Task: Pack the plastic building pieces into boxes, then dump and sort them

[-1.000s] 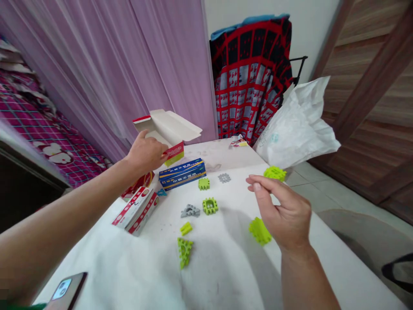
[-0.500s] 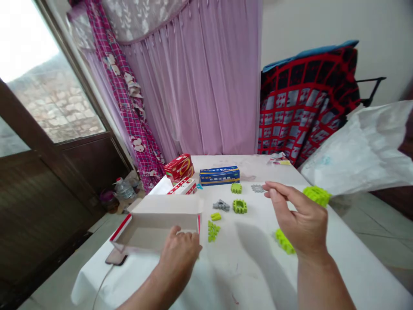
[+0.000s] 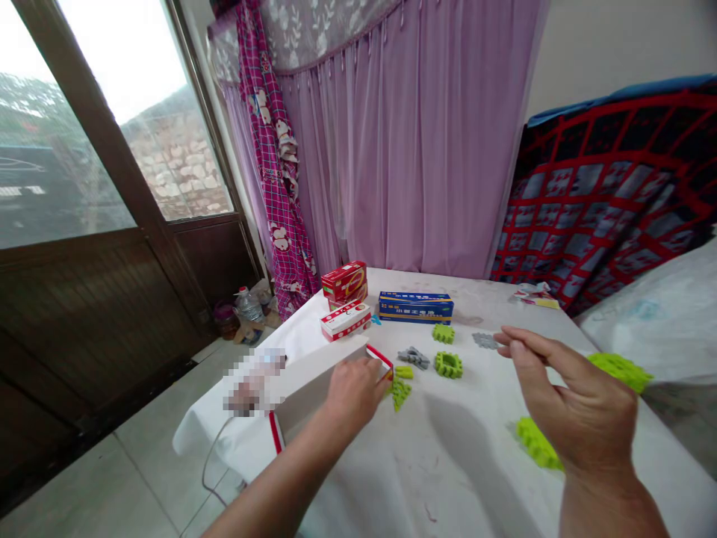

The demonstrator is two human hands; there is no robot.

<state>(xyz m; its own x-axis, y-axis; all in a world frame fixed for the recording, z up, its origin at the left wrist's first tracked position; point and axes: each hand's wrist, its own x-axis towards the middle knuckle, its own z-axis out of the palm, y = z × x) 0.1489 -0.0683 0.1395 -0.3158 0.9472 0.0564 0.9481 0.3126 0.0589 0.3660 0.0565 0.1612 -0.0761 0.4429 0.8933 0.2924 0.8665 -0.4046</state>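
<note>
My left hand (image 3: 355,388) has its fingers curled over the right end of an open cardboard box (image 3: 299,418), white inside with red edges; the forearm covers part of it. My right hand (image 3: 579,400) is held above the table's right side, thumb and forefinger pressed together; anything between them is too small to make out. Just right of the box lie green toothed pieces (image 3: 400,394) and a grey piece (image 3: 413,358). A green ring-shaped block (image 3: 449,365) sits farther right, and a flat grey piece (image 3: 485,341) lies beyond my right fingertips.
Red boxes (image 3: 344,282), a red-and-white box (image 3: 346,320) and a blue box (image 3: 415,307) stand towards the back. Larger green pieces (image 3: 536,442) lie by my right wrist. A white plastic bag (image 3: 661,306) bulges at the right edge. A cable (image 3: 207,463) hangs at the left.
The box has turned at an angle, its right end swung away from me, with my left hand on it. My view has shifted left. My right hand keeps its pinch.
</note>
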